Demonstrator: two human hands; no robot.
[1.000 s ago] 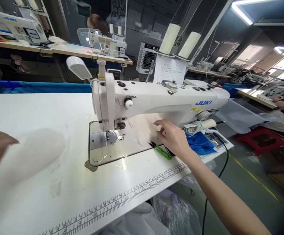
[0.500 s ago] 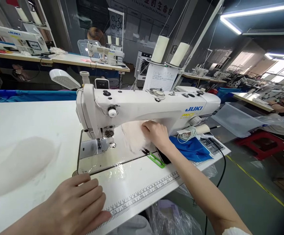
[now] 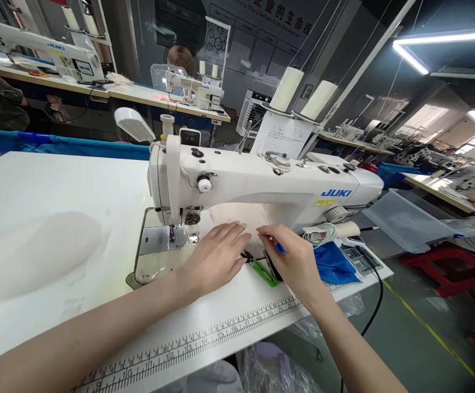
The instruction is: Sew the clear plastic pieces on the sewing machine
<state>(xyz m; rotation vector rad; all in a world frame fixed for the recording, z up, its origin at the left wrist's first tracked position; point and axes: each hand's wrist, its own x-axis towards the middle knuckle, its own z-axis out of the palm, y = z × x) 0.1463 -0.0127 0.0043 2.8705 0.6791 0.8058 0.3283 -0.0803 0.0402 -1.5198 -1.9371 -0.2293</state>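
Observation:
A white JUKI sewing machine (image 3: 262, 183) stands on the white table (image 3: 57, 180). Under its arm lies a stack of pale cream fabric pieces (image 3: 237, 215). My left hand (image 3: 216, 256) rests flat on the near edge of that stack, fingers stretched out. My right hand (image 3: 294, 259) is just to the right, thumb and forefinger pinched on the edge of a fabric piece. Green-handled thread snips (image 3: 262, 270) lie on the table between the two hands.
A blue cloth (image 3: 335, 265) and a coil of white cord (image 3: 321, 233) lie right of my right hand. A printed ruler (image 3: 204, 341) runs along the table's front edge. A clear plastic bin (image 3: 404, 221) and a red stool (image 3: 450, 267) stand at right. Other sewing stations fill the background.
My left hand moved from the table's front edge up onto the fabric stack. My right hand drew back slightly from under the machine arm and now pinches a fabric edge.

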